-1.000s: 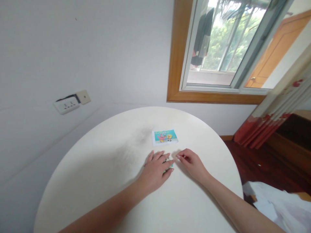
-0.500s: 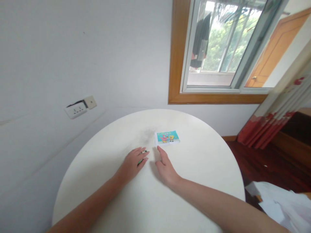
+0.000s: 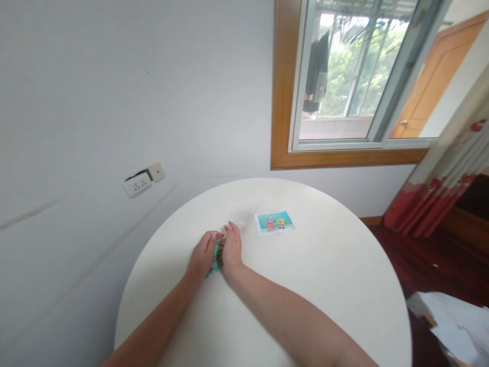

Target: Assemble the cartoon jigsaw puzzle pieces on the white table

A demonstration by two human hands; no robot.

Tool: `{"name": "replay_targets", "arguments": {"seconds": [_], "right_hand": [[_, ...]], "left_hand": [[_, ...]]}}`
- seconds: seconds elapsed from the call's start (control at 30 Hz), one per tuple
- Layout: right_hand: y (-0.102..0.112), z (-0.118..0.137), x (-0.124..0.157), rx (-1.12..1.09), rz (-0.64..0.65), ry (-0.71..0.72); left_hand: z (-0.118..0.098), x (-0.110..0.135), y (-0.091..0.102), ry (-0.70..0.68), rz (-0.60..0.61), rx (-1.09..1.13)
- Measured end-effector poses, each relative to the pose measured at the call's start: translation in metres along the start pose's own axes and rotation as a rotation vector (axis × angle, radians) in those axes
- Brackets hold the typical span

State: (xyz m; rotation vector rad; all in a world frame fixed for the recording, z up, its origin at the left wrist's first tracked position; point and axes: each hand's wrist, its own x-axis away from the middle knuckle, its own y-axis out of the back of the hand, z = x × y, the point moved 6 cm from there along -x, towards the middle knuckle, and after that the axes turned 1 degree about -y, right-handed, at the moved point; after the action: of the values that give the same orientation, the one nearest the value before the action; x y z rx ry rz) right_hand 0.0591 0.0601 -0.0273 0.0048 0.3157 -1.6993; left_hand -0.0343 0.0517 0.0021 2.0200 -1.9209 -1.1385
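A small heap of green and brown pieces, which look like jigsaw puzzle pieces, lies on the white round table. My left hand curls round the heap from the left, its fingers bent over the far end. From the right my right hand presses in, standing on its edge with fingers together and palm turned to the pieces. Between the two palms the heap is squeezed, and much of it is hidden. Right of my hands lies a flat picture card with a pink and a yellow cartoon figure on turquoise.
A wall socket is on the white wall at the left. Behind the table is a wood-framed window. A curtain hangs at the right, with white paper or cloth below it. A grey smudge marks the tabletop.
My right hand has moved left against the pieces, and my left hand has turned to cup them. More of the heap shows between them. The view has shifted a little to the left.
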Motion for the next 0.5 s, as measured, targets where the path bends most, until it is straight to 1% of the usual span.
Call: {"name": "replay_targets", "arguments": {"seconds": [0.07, 0.1, 0.23, 0.3, 0.33, 0.4, 0.5], "right_hand": [[0.01, -0.002, -0.005, -0.036, -0.122, -0.073], [0.017, -0.001, -0.007, -0.05, -0.163, -0.093], [0.049, 0.012, -0.01, -0.066, -0.199, -0.087], [0.059, 0.014, -0.006, -0.058, -0.202, -0.095], [0.06, 0.014, -0.002, -0.053, -0.198, -0.1], [0.055, 0.012, 0.006, -0.044, -0.189, -0.099], [0.034, 0.009, 0.015, -0.01, -0.185, -0.079]], "left_hand": [[0.008, -0.004, 0.005, 0.053, -0.071, 0.051], [0.011, -0.006, 0.007, 0.072, -0.1, 0.081], [0.022, -0.009, 0.009, 0.13, -0.162, 0.2], [0.023, -0.009, 0.009, 0.143, -0.171, 0.243], [0.023, -0.009, 0.01, 0.145, -0.174, 0.259], [0.024, -0.009, 0.014, 0.149, -0.181, 0.278], [0.028, -0.009, 0.023, 0.168, -0.201, 0.266]]}}
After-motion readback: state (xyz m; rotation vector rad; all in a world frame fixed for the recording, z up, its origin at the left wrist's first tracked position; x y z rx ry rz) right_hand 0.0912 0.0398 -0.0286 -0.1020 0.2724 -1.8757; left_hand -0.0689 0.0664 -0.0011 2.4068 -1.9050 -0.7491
